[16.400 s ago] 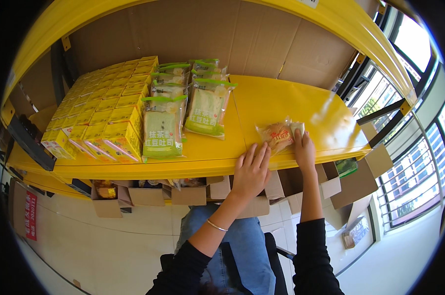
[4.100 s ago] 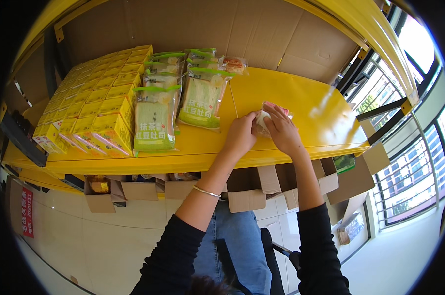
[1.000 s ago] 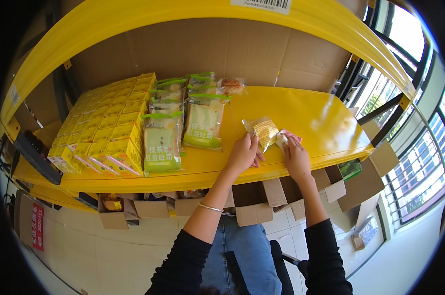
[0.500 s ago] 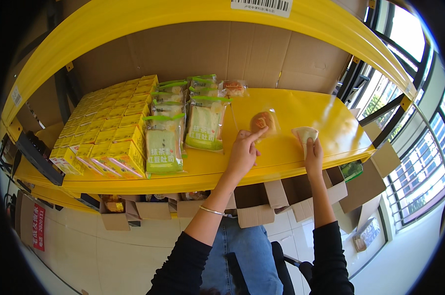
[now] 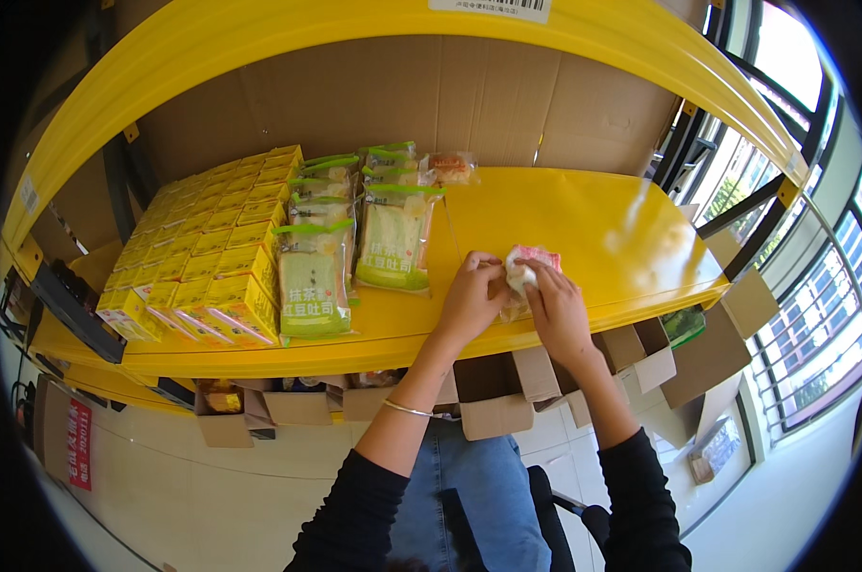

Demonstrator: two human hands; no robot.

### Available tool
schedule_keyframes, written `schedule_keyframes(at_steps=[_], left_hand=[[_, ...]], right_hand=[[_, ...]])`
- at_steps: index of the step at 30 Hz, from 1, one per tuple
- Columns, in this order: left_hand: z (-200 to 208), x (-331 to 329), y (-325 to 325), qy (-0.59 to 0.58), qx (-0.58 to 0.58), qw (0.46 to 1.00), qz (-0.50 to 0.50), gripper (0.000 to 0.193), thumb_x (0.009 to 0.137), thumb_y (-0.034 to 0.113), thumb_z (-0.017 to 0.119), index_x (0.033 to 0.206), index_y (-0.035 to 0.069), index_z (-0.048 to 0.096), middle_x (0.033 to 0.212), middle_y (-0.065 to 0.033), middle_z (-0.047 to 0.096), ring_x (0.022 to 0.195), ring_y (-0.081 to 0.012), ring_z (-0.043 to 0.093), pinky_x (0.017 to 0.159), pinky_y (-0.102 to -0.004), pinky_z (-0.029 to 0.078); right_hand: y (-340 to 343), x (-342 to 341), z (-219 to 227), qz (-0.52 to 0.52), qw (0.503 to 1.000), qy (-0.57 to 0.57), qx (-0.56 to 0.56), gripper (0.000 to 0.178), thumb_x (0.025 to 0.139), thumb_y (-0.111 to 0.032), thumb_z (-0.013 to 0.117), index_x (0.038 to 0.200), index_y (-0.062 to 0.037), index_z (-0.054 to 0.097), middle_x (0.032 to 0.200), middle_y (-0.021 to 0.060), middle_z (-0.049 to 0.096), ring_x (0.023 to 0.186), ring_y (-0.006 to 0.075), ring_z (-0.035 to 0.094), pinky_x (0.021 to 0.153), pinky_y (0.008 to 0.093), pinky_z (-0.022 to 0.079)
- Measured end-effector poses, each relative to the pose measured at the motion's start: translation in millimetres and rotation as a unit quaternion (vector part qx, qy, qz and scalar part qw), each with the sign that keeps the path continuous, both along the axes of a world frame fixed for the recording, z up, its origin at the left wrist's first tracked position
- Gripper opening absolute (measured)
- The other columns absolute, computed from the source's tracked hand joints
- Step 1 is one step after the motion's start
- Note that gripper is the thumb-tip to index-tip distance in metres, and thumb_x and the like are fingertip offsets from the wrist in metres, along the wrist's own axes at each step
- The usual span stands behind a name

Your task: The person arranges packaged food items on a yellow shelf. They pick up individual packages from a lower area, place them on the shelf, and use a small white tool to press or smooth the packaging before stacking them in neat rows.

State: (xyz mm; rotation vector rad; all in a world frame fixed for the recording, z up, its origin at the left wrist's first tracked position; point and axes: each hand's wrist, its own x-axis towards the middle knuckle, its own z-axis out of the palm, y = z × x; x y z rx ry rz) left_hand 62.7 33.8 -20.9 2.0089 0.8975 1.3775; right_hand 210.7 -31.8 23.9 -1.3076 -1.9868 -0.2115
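Note:
Over the front of the yellow shelf (image 5: 583, 214), my two hands are close together. My left hand (image 5: 474, 297) is closed at the left side of a small clear-wrapped bread packet (image 5: 515, 309), mostly hidden between the hands. My right hand (image 5: 558, 315) is closed on a crumpled white cloth (image 5: 520, 274), pressed against the packet. A red-and-white printed patch (image 5: 542, 256) shows just beyond the fingers; whether it belongs to the packet or the cloth is unclear.
Left of my hands stand green-topped bags of sliced bread (image 5: 393, 238) in two rows, then rows of yellow boxes (image 5: 245, 300). Another wrapped bun (image 5: 452, 168) lies at the back. Open cardboard boxes (image 5: 493, 405) sit below; a yellow beam (image 5: 354, 30) crosses overhead.
My right hand has moved left with the cloth to meet my left hand. The bread packet, which lay flat under my left forefinger, is now nearer the front edge between both hands.

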Motion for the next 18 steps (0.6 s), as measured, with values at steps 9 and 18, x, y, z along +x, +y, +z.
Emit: schedule_keyframes(at_steps=[9, 18], left_hand=[[-2, 3, 0, -0.027, -0.054, 0.997, 0.048, 0.056, 0.074, 0.01, 0.074, 0.121, 0.006, 0.045, 0.112, -0.0133, 0.043, 0.093, -0.021, 0.054, 0.065, -0.0296, 0.054], [-9, 3, 3, -0.052, -0.046, 0.997, 0.042, 0.057, 0.076, 0.009, 0.071, 0.123, 0.003, 0.041, 0.115, -0.0157, 0.042, 0.087, -0.0213, 0.056, 0.071, -0.0322, 0.05]], right_hand=[[42, 77, -47, -0.128, 0.991, 0.047, -0.001, 0.024, 0.089, -0.012, 0.047, 0.11, -0.0014, 0.053, 0.103, 0.0211, 0.06, 0.098, 0.0406, 0.055, 0.082, 0.0454, 0.046], [23, 92, 6, -0.216, 0.949, 0.057, -0.222, 0.026, 0.087, -0.026, 0.052, 0.096, -0.0068, 0.066, 0.082, 0.0161, 0.067, 0.075, 0.0336, 0.064, 0.071, 0.0437, 0.05]])
